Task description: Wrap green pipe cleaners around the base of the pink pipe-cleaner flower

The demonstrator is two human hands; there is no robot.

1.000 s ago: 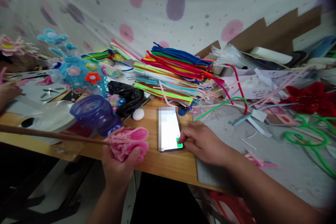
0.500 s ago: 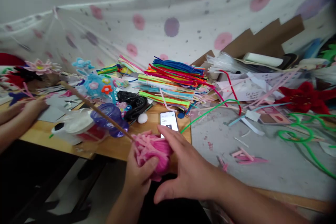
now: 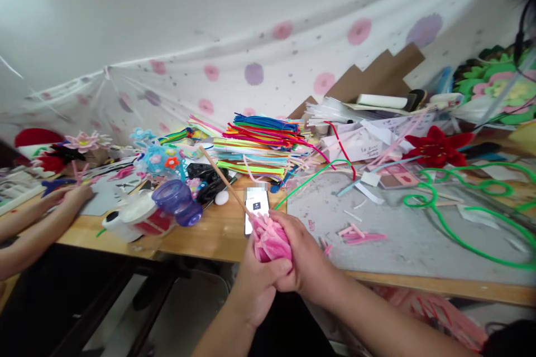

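Note:
A pink pipe-cleaner flower [image 3: 272,242] is cupped between both of my hands, just in front of the table edge. Out of it a thin wooden stick [image 3: 226,181] rises up and to the left. My left hand [image 3: 257,281] is closed round the lower left side, its thumb across the front. From the right, my right hand [image 3: 304,251] wraps the flower with its fingers curled behind, so the fingertips are hidden. A lit phone [image 3: 250,225] lies on the wooden table [image 3: 221,242] right behind the flower, partly covered by it.
Bundles of coloured pipe cleaners [image 3: 259,142] are stacked at the back. A purple jar [image 3: 178,201] and white tape rolls [image 3: 134,215] stand left. On the grey mat [image 3: 310,206] lie pink offcuts [image 3: 362,234] and green wire-like stems [image 3: 444,223]. A co-worker's hands [image 3: 73,198] are far left.
My right hand was apart with thumb and fingers spread; now it has closed round the flower. The flower and stick have shifted right in view, and the camera has turned.

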